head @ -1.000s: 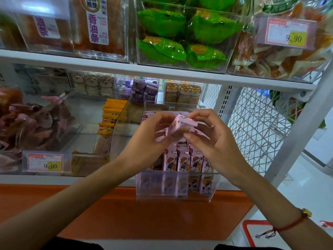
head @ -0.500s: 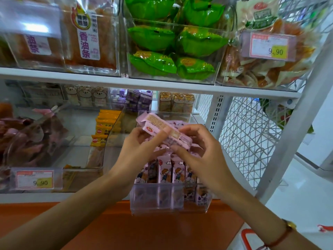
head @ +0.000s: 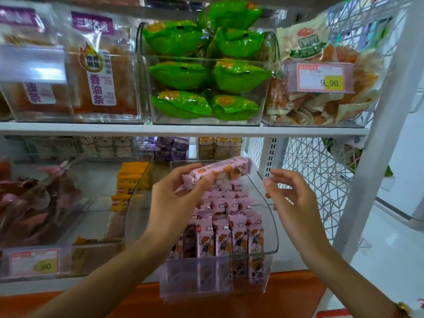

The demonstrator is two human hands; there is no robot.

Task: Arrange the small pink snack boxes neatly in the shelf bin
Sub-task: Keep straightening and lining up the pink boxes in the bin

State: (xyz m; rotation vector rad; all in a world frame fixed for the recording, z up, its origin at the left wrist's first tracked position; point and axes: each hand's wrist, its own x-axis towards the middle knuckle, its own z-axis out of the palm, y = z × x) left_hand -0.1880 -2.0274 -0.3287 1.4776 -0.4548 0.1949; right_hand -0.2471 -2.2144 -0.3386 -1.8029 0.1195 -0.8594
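My left hand [head: 176,198] grips a small pink snack box [head: 220,172] by its near end and holds it level above the clear shelf bin [head: 269,230]. Inside the bin, several pink snack boxes [head: 226,235] with a cartoon child printed on them stand upright in rows. To the right of the held box, over the bin's right wall, my right hand [head: 290,198] hovers with loosely curled fingers and holds nothing.
The bin juts out past the lower shelf edge over an orange panel [head: 137,301]. Left of it are a bin with yellow packs [head: 129,180] and one with dark pink packs [head: 34,203]. Green packs [head: 206,72] fill the shelf above. A white wire side panel [head: 316,175] stands at right.
My right hand has let go of the pink box and moved right. The left hand alone now holds the box, turned level and lifted toward the back of the bin.
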